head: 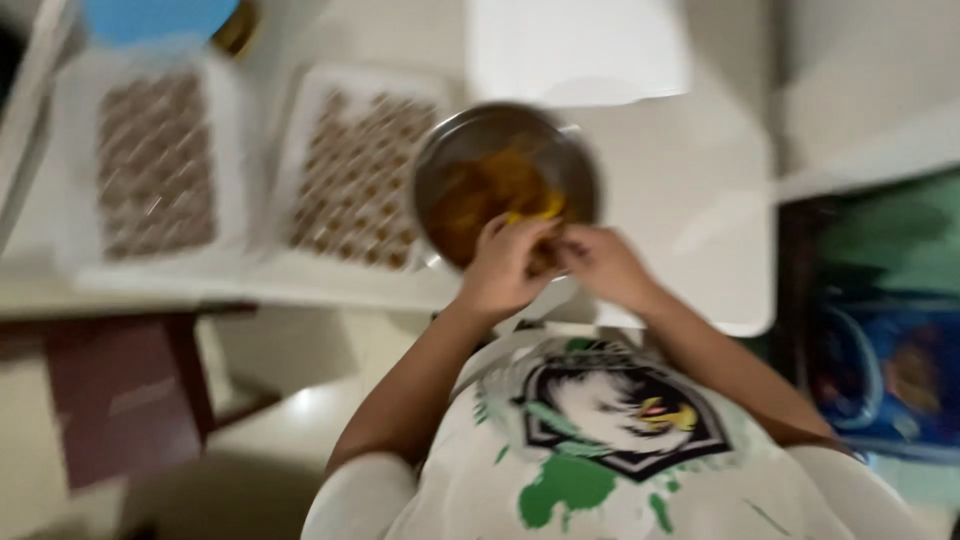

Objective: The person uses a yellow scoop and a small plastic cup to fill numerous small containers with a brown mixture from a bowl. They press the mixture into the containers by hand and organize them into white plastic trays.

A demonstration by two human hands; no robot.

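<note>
Metal bowl of orange-brown food sits under both hands, left and right, fingers pinched on a blurred piece.

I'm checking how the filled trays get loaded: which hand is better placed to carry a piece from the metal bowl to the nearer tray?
Probably the left hand. It is at the metal bowl on the side facing the nearer tray; the right hand would have to cross over.
</note>
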